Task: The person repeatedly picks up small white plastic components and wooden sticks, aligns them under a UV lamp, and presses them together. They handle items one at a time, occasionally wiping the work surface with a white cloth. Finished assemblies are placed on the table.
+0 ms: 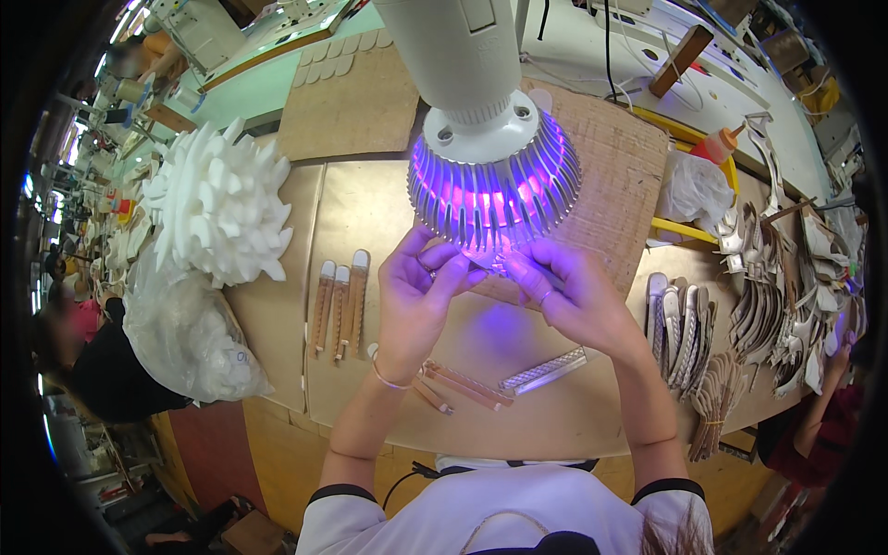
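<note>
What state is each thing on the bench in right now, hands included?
Lamp: lit, glowing violet, hanging over the hands.
Left hand: raised under the lamp, fingers pinching a small piece.
Right hand: raised, fingertips meeting the left's.
Three tan straps: lying flat, side by side.
Silver strap: lying flat, untouched.
White foam pile: stacked, untouched.
Glue bottle: upright.

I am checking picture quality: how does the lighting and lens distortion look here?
Head view: the violet lamp tints both hands, left hand and right hand, purple and casts a glow on the cardboard table; fisheye bends the edges, and the rim is black.
</note>
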`<state>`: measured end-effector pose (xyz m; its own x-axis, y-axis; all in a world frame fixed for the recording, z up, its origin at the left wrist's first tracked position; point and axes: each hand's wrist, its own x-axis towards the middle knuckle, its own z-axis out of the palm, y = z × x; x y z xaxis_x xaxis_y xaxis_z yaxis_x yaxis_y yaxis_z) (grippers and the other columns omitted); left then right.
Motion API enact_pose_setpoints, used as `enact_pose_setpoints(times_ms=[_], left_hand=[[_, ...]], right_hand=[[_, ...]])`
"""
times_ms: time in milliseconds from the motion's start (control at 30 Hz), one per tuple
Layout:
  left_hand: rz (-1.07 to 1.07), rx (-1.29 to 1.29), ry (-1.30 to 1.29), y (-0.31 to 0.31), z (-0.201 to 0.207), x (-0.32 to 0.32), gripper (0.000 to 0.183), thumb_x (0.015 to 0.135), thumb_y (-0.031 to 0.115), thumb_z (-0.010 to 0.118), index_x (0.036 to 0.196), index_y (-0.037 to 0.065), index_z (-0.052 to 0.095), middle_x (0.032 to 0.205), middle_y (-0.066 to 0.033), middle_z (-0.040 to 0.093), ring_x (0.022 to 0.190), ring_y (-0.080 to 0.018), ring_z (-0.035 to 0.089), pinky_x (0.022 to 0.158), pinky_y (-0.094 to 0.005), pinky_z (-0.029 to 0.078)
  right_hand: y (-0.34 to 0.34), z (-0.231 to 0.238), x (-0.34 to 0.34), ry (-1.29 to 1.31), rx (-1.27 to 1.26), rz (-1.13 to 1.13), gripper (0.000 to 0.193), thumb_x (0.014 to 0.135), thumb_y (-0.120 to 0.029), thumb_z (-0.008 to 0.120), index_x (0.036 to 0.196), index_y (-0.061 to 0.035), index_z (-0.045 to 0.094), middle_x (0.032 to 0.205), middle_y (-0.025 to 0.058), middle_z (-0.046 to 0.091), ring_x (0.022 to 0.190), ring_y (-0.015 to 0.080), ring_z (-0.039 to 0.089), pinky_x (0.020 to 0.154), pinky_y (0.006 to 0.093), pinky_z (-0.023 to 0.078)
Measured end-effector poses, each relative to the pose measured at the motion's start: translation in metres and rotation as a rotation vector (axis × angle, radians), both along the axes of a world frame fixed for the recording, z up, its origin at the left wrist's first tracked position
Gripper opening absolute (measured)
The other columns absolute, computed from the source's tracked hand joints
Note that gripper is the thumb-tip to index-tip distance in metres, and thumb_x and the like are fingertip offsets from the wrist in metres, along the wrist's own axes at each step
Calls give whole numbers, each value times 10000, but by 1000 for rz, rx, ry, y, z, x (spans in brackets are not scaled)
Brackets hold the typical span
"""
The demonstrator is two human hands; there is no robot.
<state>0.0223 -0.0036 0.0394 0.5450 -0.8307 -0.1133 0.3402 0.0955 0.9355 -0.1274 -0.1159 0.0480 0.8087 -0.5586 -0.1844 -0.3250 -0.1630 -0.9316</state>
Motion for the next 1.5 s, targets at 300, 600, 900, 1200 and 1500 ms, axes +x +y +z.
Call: enact_pose_setpoints(times_ms=[300, 600, 900, 1200, 1500], left_hand=[[-34, 1, 64, 5, -1, 1, 221, 926, 16, 505, 1109, -95, 560, 1025, -142, 656, 943, -208, 668, 855, -315, 574], [-134, -164, 248, 4, -5, 0, 287, 949, 80, 544, 1199, -61, 529, 1105, -134, 636, 1015, -191, 638, 904, -333, 527], [-163, -54, 95, -2, -8, -5, 256, 956, 89, 568, 1165, -58, 554, 1126, -141, 626, 1035, -189, 620, 907, -321, 518], [33, -46, -75, -4, -16, -18, 223, 954, 90, 574, 1110, -69, 564, 1057, -137, 659, 939, -159, 650, 842, -301, 545], [-20, -13, 84, -15, -35, -9, 189, 993, 160, 519, 1000, -7, 608, 934, -50, 665, 830, -84, 617, 774, -236, 503]], right_hand=[[1, 4, -4, 20, 25, 33, 256, 976, -251, 558, 964, -6, 627, 701, 2, 567, 621, 53, 509, 534, 220, 414], [3, 3, -4, -76, 158, 3, 300, 963, -271, 542, 976, 13, 638, 665, 57, 573, 625, 145, 547, 593, 312, 446], [5, -1, -5, -54, 155, 35, 279, 957, -263, 544, 949, 4, 624, 669, 68, 583, 623, 158, 550, 597, 325, 445], [7, -11, 0, -71, 42, 44, 259, 965, -263, 533, 978, -16, 609, 689, 57, 585, 591, 161, 534, 570, 310, 433], [13, -27, 10, -98, 191, -47, 253, 990, -233, 521, 1034, -1, 611, 710, 10, 570, 558, 63, 492, 496, 232, 404]])
